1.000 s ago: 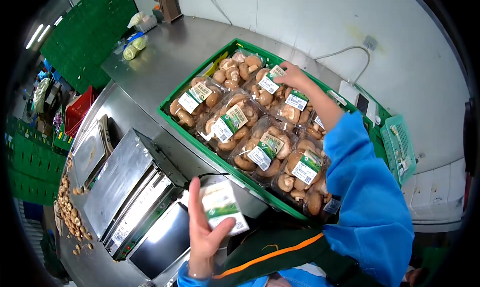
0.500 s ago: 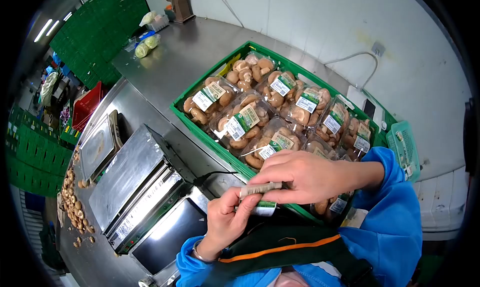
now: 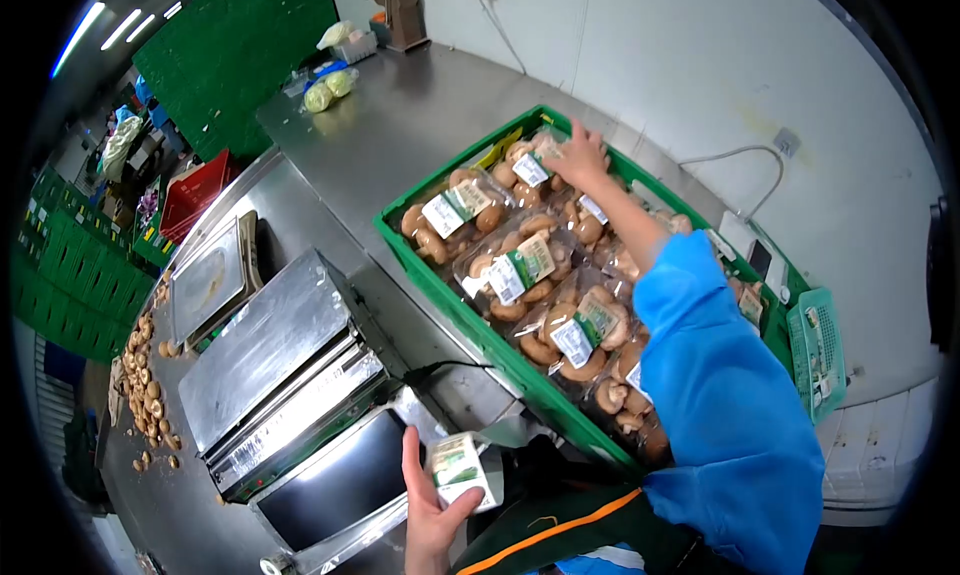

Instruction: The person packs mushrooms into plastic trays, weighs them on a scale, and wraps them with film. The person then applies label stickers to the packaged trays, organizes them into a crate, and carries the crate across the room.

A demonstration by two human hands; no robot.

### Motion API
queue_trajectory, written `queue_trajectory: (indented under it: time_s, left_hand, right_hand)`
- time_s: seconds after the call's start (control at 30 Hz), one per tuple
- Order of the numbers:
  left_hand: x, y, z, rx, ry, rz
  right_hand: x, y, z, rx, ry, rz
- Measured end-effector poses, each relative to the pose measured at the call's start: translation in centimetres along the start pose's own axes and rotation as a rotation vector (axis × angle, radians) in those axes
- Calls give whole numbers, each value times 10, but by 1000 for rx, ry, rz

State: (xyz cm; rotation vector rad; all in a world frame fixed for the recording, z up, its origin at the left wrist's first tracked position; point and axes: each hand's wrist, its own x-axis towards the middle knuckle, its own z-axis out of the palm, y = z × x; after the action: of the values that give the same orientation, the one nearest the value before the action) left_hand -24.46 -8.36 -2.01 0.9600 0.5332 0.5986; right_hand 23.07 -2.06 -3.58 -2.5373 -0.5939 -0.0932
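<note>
My left hand (image 3: 437,515) grips a roll of printed labels (image 3: 460,467) low in the view, near the front of the wrapping machine. A strip of its backing trails to the right. My right hand (image 3: 582,159) reaches over the green crate (image 3: 452,309), fingers spread and touching the far pack of mushrooms (image 3: 520,158). On that pack sits a white and green label (image 3: 531,170), partly covered by my fingers. Other clear packs of brown mushrooms (image 3: 540,347) fill the crate, several with similar labels. My right sleeve hides those on the right.
A metal wrapping machine (image 3: 275,350) and a scale (image 3: 210,280) stand left of the crate. Loose mushroom pieces (image 3: 143,385) lie at the table's left edge. A teal basket (image 3: 818,355) and a phone (image 3: 760,259) are at right. Wrapped cabbages (image 3: 328,90) sit farther back.
My right hand has left the label roll and moved up to the far pack, which now bears a label. My left hand has lowered slightly, still holding the roll. The view has shifted.
</note>
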Motion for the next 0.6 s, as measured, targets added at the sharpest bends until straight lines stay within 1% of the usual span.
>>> queue_trajectory:
  time_s: [0.03,0.07,0.1,0.13,0.17,0.2,0.27,0.33,0.37,0.4,0.43,0.47,0.53,0.57,0.6]
  left_hand:
    - [-12,5,-6,72,14,-44]
    - [-21,4,-12,69,22,-149]
    - [-22,-6,-23,84,-47,-144]
    - [-23,-14,-32,102,-119,-138]
    - [-18,-9,-17,259,-53,-229]
    - [-14,-10,-10,263,-109,-203]
    - [-26,1,11,59,-53,-210]
    - [-33,-13,-14,410,-210,-117]
    - [-34,-10,-19,592,-229,-31]
    - [-36,-18,-27,638,-179,48]
    - [-43,-21,-34,717,-141,-52]
    - [-47,-23,-43,792,-108,-156]
    - [-43,-35,-61,650,-39,-237]
    - [-41,-39,-66,536,-56,-234]
    - [-47,-60,-73,226,-25,-274]
  right_hand:
    - [-8,3,-2,18,39,-155]
    - [-17,3,-7,38,77,-311]
    - [-23,-1,-12,-268,-231,-344]
    - [-20,7,6,-346,-152,-389]
    - [-24,-10,-11,-338,-188,-300]
    - [-27,-29,-31,-331,-224,-212]
    - [-52,-36,-43,-98,-224,-296]
    - [-108,-52,-103,382,-527,-440]
    - [-149,-61,-140,411,-564,-513]
    - [-187,-61,-166,463,-613,-538]
    - [-227,-62,-191,402,-647,-461]
    - [-258,-49,-204,306,-607,-532]
    - [-307,-17,-238,227,-674,-405]
    - [-329,0,-248,289,-636,-285]
    - [-347,27,-257,394,-585,-145]
